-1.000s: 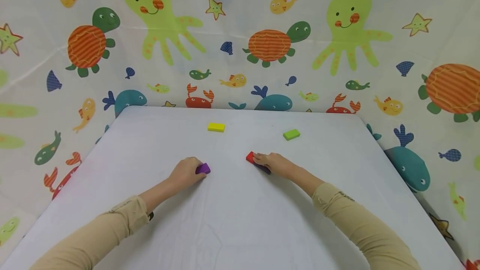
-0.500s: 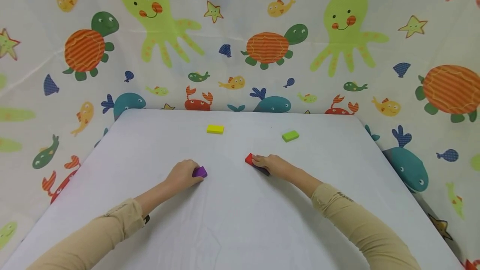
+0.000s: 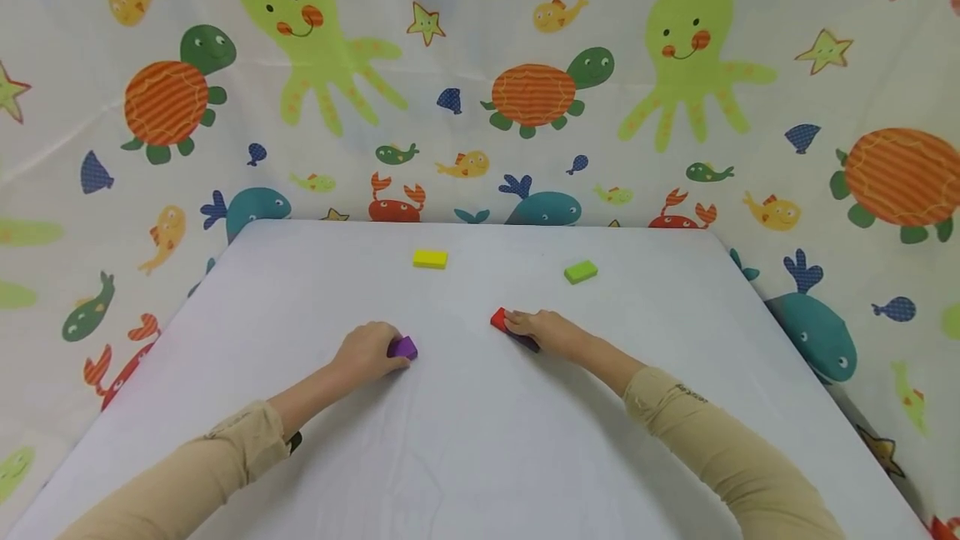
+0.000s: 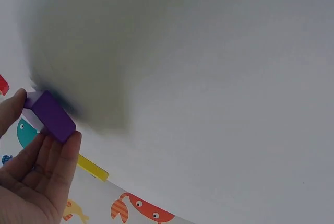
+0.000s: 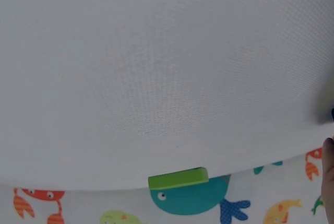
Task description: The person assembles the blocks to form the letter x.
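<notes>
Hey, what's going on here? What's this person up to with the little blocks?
A person is handling small colored blocks over a white table. Their left hand holds a purple block between thumb and fingers. The fingers of their right hand are on a red block, with something dark showing under that hand; I can't tell what. A yellow block and a green block lie apart, nearer the far edge, with neither hand touching them.

A yellow block [image 3: 431,259] is lying near the far edge of the white table [image 3: 465,457]. A green block [image 3: 581,272] is lying to its right, well apart and slightly nearer. Behind the table, a white cloth [image 3: 483,36] is hanging, showing octopuses [image 3: 690,19], turtles [image 3: 534,96], whales [image 3: 551,209], crabs [image 3: 394,211] and fish [image 3: 471,164].
</notes>
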`<act>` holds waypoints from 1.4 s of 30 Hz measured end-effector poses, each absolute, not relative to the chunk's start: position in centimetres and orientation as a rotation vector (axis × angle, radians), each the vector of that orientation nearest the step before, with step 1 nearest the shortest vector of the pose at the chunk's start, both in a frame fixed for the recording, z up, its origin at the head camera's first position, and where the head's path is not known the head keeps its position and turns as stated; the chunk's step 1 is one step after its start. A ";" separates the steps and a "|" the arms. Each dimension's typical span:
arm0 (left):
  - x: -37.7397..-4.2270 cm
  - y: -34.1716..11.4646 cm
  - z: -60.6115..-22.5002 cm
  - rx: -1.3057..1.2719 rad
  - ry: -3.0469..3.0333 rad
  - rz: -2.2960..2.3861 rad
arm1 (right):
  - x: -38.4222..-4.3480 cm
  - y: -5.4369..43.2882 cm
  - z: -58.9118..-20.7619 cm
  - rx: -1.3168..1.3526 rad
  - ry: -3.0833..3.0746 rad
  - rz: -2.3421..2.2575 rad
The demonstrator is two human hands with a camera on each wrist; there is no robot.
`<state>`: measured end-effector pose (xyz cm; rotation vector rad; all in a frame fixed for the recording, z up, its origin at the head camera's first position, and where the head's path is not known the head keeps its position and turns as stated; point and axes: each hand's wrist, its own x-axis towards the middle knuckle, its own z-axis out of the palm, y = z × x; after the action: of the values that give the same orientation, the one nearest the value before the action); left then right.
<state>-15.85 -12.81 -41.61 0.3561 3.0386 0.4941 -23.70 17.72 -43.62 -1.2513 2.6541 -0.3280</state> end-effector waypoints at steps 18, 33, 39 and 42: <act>-16.5 -10.0 -41.4 0.414 3.026 0.498 | -23.5 17.5 -43.6 -1.317 2.705 -0.290; -17.7 -5.6 -42.1 0.386 2.946 0.550 | -23.6 17.9 -43.9 -1.272 2.686 -0.303; -18.4 -4.4 -42.1 0.413 2.952 0.539 | -23.3 17.7 -43.6 -1.257 2.676 -0.282; -18.8 -4.0 -42.1 0.423 2.960 0.555 | -23.2 17.6 -43.5 -1.268 2.688 -0.275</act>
<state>-18.76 -4.00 -42.07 0.4233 2.9601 0.5552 -23.21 17.57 -43.49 -1.2681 2.6883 -0.2751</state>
